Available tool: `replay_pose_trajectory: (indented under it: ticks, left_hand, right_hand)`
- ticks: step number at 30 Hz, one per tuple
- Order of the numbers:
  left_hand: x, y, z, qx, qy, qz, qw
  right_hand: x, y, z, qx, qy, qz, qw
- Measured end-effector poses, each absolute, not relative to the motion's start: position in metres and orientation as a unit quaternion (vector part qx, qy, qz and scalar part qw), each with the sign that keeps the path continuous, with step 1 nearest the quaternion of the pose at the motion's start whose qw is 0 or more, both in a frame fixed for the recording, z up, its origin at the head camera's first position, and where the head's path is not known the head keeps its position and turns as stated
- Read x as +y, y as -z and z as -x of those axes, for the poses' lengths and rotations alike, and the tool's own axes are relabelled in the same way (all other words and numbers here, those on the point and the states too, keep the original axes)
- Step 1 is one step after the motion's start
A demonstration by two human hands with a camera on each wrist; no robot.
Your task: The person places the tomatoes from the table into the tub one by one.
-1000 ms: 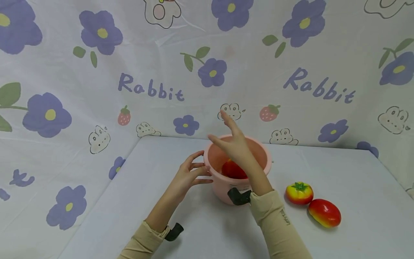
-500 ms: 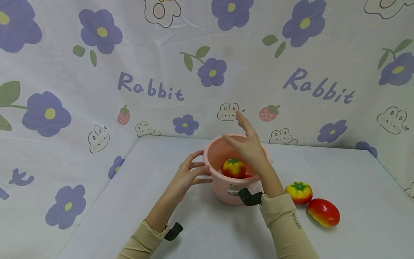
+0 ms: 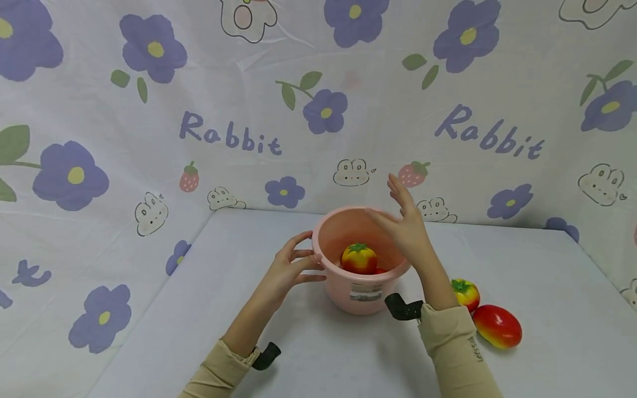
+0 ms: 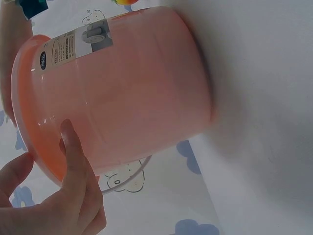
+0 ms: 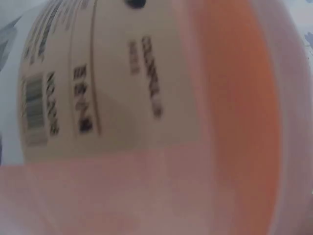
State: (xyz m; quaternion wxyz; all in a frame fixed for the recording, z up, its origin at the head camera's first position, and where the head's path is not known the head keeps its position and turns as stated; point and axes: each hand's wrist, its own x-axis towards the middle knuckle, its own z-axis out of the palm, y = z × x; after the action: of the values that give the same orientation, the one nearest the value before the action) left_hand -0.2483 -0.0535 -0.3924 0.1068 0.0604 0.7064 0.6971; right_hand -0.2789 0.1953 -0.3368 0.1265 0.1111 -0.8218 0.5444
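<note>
Behind both hands hangs a white cloth (image 3: pixel 308 149) printed with flowers, rabbits and strawberries, and below them spreads the pale table (image 3: pixel 308 354). Between the hands stands the pink bucket (image 3: pixel 343 296), upright on the table, its mouth facing up and its axis vertical, so it is probably placed there to be within reach of either hand. The left hand (image 3: pixel 288 271) is spread at the bucket's near side, fingertips touching rim and outer wall without wrapping round them; this looks like a light brace against sliding or tipping that leaves the mouth uncovered. The right hand (image 3: pixel 408 232) is raised by the opposite side of the rim, fingers and thumb well parted, holding nothing; whether it touches the rim I cannot tell. To the outer side of the right hand lies a mango-like fruit (image 3: pixel 497 326), its long axis slanting outward and toward the person. Just beside it, partly hidden by the right wrist (image 3: pixel 440 296), sits a round fruit (image 3: pixel 470 297), green crown up. Inside the bucket, between the hands, a similar crowned fruit (image 3: pixel 359 261) points its leaves upward, next to a mostly hidden red piece (image 3: pixel 380 271). The label (image 3: pixel 365 292) faces the person.
</note>
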Motion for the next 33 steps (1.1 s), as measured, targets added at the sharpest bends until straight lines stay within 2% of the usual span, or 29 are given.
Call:
replay_pose_trajectory:
  ticks: [8,33]
  left_hand:
    - [-0.054,0.393,0.248,0.705,-0.697,-0.069,0.108]
    - [-0.054,0.392,0.247,0.712,-0.691,-0.067,0.104]
  right_hand:
    - [0.217,0.347,0.277,-0.833,-0.528,-0.078,0.146]
    - [0.273,0.388,0.265,-0.840,-0.525,0.017,0.138]
